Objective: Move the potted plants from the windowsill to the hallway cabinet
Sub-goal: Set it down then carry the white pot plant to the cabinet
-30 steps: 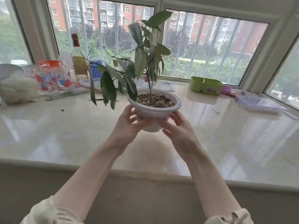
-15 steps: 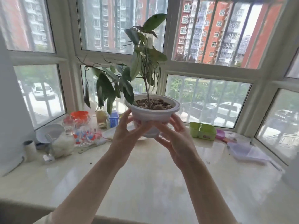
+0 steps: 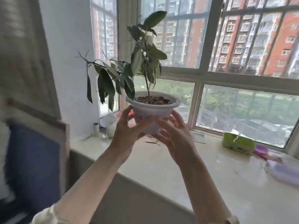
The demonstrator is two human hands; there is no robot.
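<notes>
A white plastic pot (image 3: 155, 111) with brown soil and a thin-stemmed plant with long drooping green leaves (image 3: 137, 62) is held in the air above the pale windowsill (image 3: 202, 172). My left hand (image 3: 129, 128) cups the pot's left side and underside. My right hand (image 3: 173, 135) supports its right side and base. The pot is upright and clear of the sill. The hallway cabinet is not in view.
A green plastic container (image 3: 237, 143), a purple lid (image 3: 261, 151) and a clear box (image 3: 284, 172) lie on the sill at the right. Small bottles and clutter (image 3: 103, 130) sit in the sill's left corner by a white wall (image 3: 71, 62). A blurred blue panel (image 3: 32, 167) stands at left.
Both hands have lifted the pot off the sill and carried it up and leftward. My view has swung to the left, so the wall and blue panel now show.
</notes>
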